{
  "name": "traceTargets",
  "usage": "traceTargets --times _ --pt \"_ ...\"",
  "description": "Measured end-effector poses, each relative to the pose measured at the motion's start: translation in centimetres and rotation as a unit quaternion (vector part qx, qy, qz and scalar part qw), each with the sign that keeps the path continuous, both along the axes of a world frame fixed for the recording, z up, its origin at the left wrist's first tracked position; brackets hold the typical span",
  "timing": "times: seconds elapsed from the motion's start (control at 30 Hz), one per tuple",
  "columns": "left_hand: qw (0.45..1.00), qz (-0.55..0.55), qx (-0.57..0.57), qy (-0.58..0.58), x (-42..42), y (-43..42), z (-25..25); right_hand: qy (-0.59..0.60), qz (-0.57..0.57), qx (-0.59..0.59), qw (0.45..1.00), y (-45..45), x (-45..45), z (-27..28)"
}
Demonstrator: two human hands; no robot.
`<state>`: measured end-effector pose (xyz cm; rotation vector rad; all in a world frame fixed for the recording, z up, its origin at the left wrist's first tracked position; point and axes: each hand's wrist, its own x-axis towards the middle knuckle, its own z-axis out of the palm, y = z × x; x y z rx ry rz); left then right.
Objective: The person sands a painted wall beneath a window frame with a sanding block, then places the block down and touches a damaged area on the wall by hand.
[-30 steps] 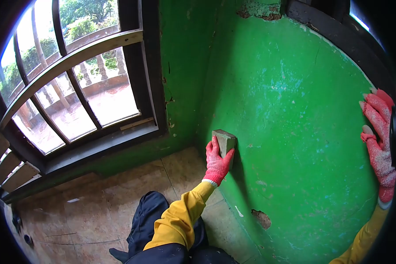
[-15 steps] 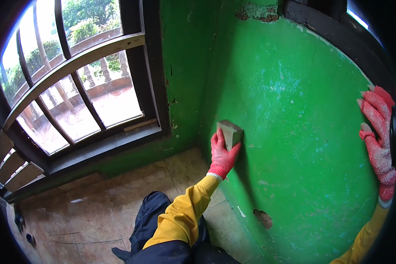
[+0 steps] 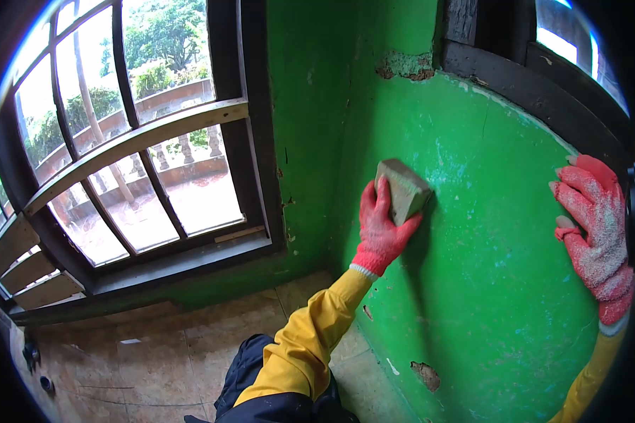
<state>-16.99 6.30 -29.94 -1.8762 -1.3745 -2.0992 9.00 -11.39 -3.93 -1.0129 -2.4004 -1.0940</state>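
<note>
My left hand (image 3: 384,233), in a red knit glove, grips a greyish-beige sanding block (image 3: 403,192) and holds it against the green wall (image 3: 487,247). Its thumb lies on the right side of the block and the fingers on the left. At the far right my right hand (image 3: 594,229) rests on the wall with fingers stretched out and nothing in it. Pale dust coats that red glove, and bare fingertips stick out of it. Pale scuffs and blue specks mark the paint to the right of the block.
A dark-framed window (image 3: 141,141) with bars and a wooden crosspiece fills the left side. Another dark frame (image 3: 536,92) edges the wall at upper right. Low on the wall is a broken hole (image 3: 425,376). Brown tiles (image 3: 155,352) cover the floor beside my legs.
My left hand has slid the sanding block up and to the right along the wall. The view has tilted up slightly; my right hand stays on the wall.
</note>
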Motion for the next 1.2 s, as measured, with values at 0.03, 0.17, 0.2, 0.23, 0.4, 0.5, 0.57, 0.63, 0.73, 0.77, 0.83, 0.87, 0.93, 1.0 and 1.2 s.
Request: traceTargets --times 0.03,0.17,0.2,0.23,0.4,0.5,0.57,0.63,0.73,0.77,0.83,0.87,0.93,1.0,1.2 --pt "0.998 0.014 -0.058 -0.006 -0.1 -0.3 -3.5 0.004 0.009 0.001 1.0 -0.1 -0.3 0.0" --pt "0.956 -0.022 -0.264 -0.123 0.2 -3.7 -18.5 0.016 0.017 0.021 1.0 -0.2 -0.8 0.1" --pt "0.952 -0.031 -0.278 -0.126 0.3 -4.7 -19.3 0.018 0.017 0.03 0.999 -0.1 -0.8 0.0" --pt "0.953 -0.021 -0.274 -0.124 0.5 -4.3 -19.4 0.021 0.017 0.039 0.999 -0.1 -0.9 0.0" --pt "0.993 -0.019 -0.105 -0.048 -0.4 -0.6 -3.2 -0.009 0.022 0.068 0.997 0.2 -0.8 0.0" --pt "0.999 -0.026 -0.01 -0.02 0.1 -0.4 7.2 -0.003 0.017 0.065 0.998 0.4 -0.5 0.0" --pt "1.0 -0.025 0.015 0.001 0.3 -0.2 8.3 -0.005 0.021 0.063 0.998 0.3 -0.4 -0.1" --pt "0.999 -0.022 0.021 -0.025 0.2 0.2 4.9 -0.008 0.02 0.07 0.997 0.3 -0.4 -0.1" --pt "0.994 -0.036 -0.078 -0.07 -0.1 -0.2 -6.6 0.003 0.041 0.063 0.997 0.3 -0.2 -0.2" --pt "0.987 -0.028 -0.135 -0.082 -0.1 -0.7 -11.2 0.006 0.033 0.062 0.997 0.3 -0.1 -0.2" --pt "0.969 -0.038 -0.219 -0.112 0.0 -2.0 -16.2 -0.004 0.055 0.075 0.996 0.2 0.0 -0.2" --pt "0.969 -0.045 -0.207 -0.129 0.3 -1.8 -15.4 -0.008 0.047 0.069 0.996 0.2 0.0 -0.1" --pt "0.978 -0.04 -0.158 -0.128 0.2 -1.0 -10.1 -0.016 0.046 0.072 0.996 0.5 0.2 -0.2" --pt "0.992 -0.039 -0.076 -0.092 -0.1 -0.2 -0.9 -0.027 0.037 0.079 0.996 0.1 0.0 -0.1" --pt "0.996 -0.055 0.036 -0.058 -0.1 0.4 8.7 -0.011 0.02 0.069 0.997 -0.2 -0.2 -0.2"
